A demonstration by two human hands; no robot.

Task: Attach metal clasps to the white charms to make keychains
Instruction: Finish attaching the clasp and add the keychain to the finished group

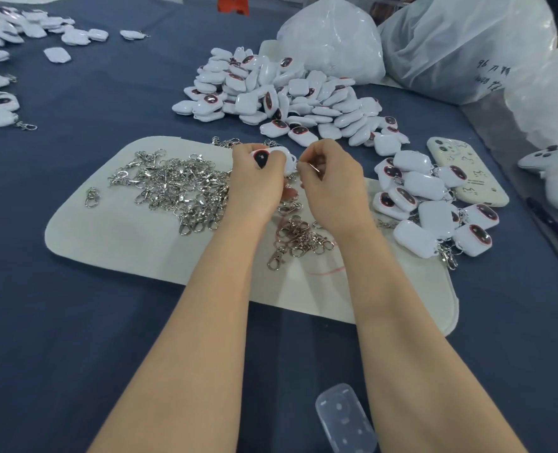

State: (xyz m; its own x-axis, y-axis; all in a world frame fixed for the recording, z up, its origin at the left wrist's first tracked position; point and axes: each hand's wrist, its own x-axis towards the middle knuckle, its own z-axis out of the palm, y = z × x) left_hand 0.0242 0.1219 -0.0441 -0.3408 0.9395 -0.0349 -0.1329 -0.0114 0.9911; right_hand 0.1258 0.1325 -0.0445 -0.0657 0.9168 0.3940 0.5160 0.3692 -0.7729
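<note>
Held a white charm [279, 157] in the left hand [258, 181], fingers [242, 153] curled round it, above the cream mat [114, 237] on the blue worktop [75, 322]. Pinched a thin metal piece [315, 167] beside the charm with the right hand [331, 181]. Found loose metal clasps [173, 184] heaped on the mat, bare charms [287, 96] beyond, clasped charms [434, 204] at right.

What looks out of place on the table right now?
Nothing looks spilled or broken. Two things don't belong to the job: a phone lies beside the finished keychains, and a clear phone case sits at the near edge. One clasp lies apart from the clasp pile on the mat.
</note>
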